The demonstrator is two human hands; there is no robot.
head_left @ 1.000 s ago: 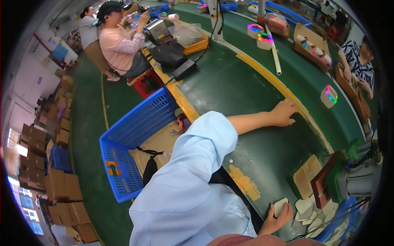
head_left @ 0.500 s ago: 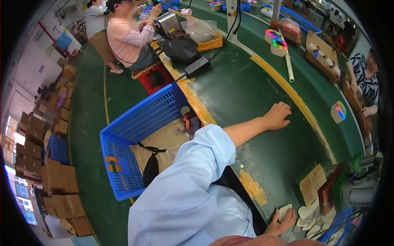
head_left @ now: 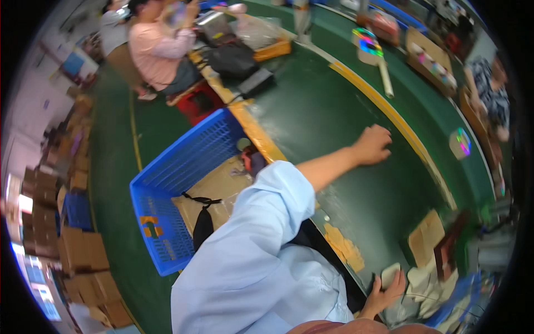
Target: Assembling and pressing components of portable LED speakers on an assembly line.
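Observation:
My left arm, in a light blue sleeve, reaches across the dark green tabletop (head_left: 356, 195). At its end my left hand (head_left: 374, 145) is over the table near the yellow-taped edge, fingers loosely bent and somewhat apart, with nothing visible in them. Low in the picture, my right hand (head_left: 385, 295) has its thumb and fingers around a pale, flat, rounded piece (head_left: 391, 273) at the table's near side. Right beside that hand lies a pile of similar pale pieces (head_left: 427, 286), smeared by motion.
A blue plastic basket (head_left: 167, 161) with a brown sheet and black strap stands left of the table. An open cardboard box (head_left: 426, 238) is beside a machine at right. Beyond the taped edge, a lit device (head_left: 460, 143) sits on a green belt. Co-workers sit opposite and far left.
My view has shifted slightly and blurred. The left hand's fingers, spread on the table before, are now more bent. The right hand and its pale piece lie slightly farther up the picture.

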